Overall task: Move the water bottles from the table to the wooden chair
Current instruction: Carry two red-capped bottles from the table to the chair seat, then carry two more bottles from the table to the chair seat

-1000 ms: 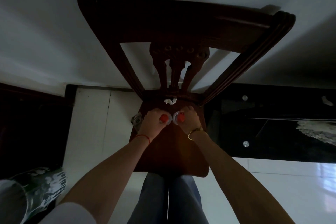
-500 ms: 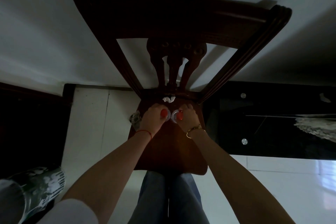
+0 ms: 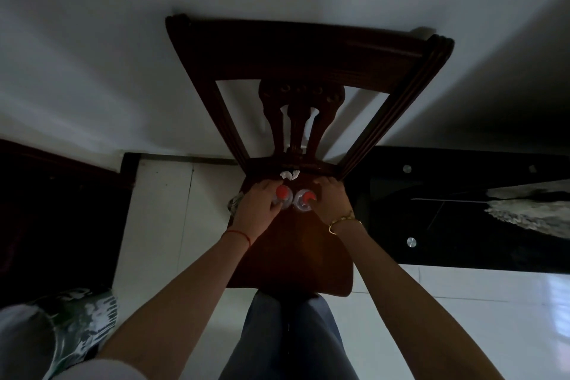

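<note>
**Two bottles upright at the back of the chair seat**

Two clear plastic water bottles with red caps stand side by side on the seat of the dark carved wooden chair (image 3: 296,250), close to its back edge and roughly midway between its side edges. Seen from almost straight above, both have their long axes vertical, caps pointing up at the camera. The left bottle (image 3: 283,195) is wrapped by the left hand (image 3: 257,211), whose grip is closed around the bottle's shoulder. The right bottle (image 3: 303,200) is held the same way by the right hand (image 3: 330,199), fingers curled round it. The two bottles sit just beside each other, nearly touching. A small crumpled white scrap (image 3: 289,175) lies at the seat's back edge, just behind the caps.
</note>
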